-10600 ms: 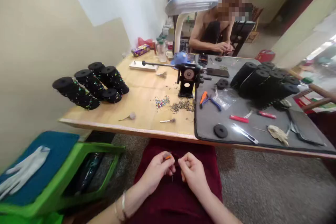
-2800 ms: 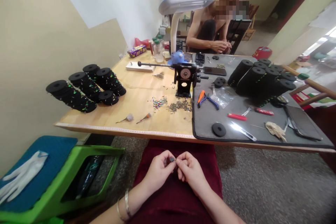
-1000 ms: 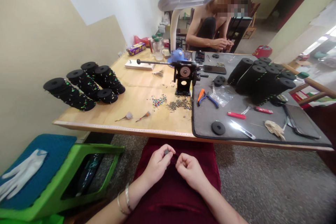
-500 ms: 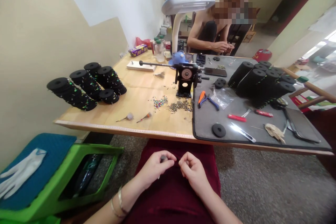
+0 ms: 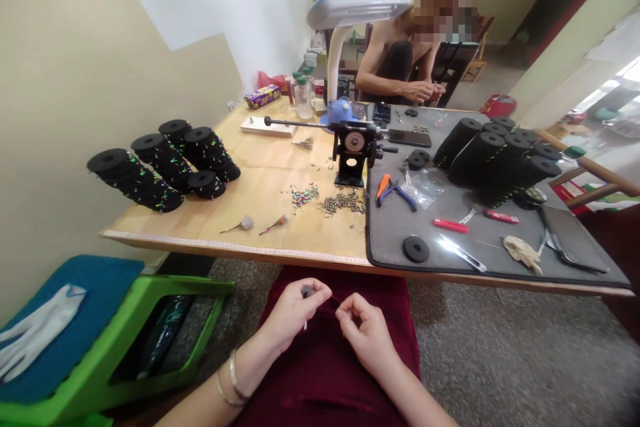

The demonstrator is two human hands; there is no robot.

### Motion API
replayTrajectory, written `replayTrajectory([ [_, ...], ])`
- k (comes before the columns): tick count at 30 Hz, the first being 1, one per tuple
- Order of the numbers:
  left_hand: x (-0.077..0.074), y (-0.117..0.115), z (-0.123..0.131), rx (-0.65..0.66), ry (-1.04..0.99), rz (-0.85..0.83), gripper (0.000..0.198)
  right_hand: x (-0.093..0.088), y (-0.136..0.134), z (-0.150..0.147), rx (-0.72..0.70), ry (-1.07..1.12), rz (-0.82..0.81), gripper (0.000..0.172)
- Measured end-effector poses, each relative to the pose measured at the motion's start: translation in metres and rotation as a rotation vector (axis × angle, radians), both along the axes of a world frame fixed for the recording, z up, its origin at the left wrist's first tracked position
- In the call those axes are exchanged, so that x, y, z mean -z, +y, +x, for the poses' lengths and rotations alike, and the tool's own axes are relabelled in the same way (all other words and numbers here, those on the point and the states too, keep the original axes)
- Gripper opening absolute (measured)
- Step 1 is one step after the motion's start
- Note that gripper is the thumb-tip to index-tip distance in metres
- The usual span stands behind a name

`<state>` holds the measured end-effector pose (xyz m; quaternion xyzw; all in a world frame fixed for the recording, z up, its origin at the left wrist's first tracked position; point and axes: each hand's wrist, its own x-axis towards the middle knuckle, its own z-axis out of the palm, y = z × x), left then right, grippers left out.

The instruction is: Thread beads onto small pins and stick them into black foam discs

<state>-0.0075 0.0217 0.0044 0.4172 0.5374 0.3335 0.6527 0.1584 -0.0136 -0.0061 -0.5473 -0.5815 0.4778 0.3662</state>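
Speckled floor (image 5: pixel 465 347) and dark red cloth (image 5: pixel 325 373) over the lap at the bottom; both forearms run out of frame. Green stool (image 5: pixel 95 367) and the white glove (image 5: pixel 45 327) on it are cut off at left. Left hand (image 5: pixel 297 310): fingers curled, clamped on a small grey-tipped piece (image 5: pixel 307 291); most of it is hidden, a white end pokes out below. Right hand (image 5: pixel 364 330): just beside, not touching the left, fingers curled in toward the thumb. Can't tell if anything is pinched there.

Measuring strip (image 5: pixel 240 245) along the table edge: markings too fine to read. Behind it, two tufted pieces (image 5: pixel 280 221) lie apart on bare wood; then beads (image 5: pixel 304 196) next to a pile of metallic bits (image 5: pixel 345 201).

Grey mat (image 5: pixel 395 233) on the right: black ring (image 5: pixel 416 249), pliers (image 5: pixel 395 192), phone (image 5: pixel 410 138). Black winder (image 5: pixel 353 147) has a dial, its marks illegible, and partly blocks the lamp (image 5: pixel 360 5) base. Purple box (image 5: pixel 263 97) at the back carries yellow lettering, unreadable. Co-worker (image 5: pixel 380 73) sits beyond, partly behind the lamp head; what those hands hold isn't clear.
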Motion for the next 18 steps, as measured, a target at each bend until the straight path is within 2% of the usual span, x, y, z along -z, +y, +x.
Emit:
replayTrajectory([
  [4, -0.004, -0.001, 0.004, -0.006, 0.044, 0.067, 0.03, -0.003, 0.002, -0.003, -0.037, 0.144, -0.096, 0.007],
  [8, -0.013, -0.004, 0.009, 0.022, 0.112, 0.216, 0.022, -0.006, 0.008, -0.009, -0.025, 0.311, -0.169, 0.017],
  [11, -0.017, -0.006, 0.01, 0.013, 0.156, 0.264, 0.021, -0.005, 0.01, -0.012, -0.004, 0.336, -0.236, 0.023],
  [15, -0.015, -0.006, 0.008, 0.013, 0.193, 0.267, 0.02, -0.002, 0.011, -0.011, 0.012, 0.302, -0.215, 0.029],
  [18, -0.009, -0.005, 0.005, 0.035, 0.146, 0.173, 0.018, 0.0, 0.012, -0.007, 0.087, 0.356, -0.266, 0.032],
])
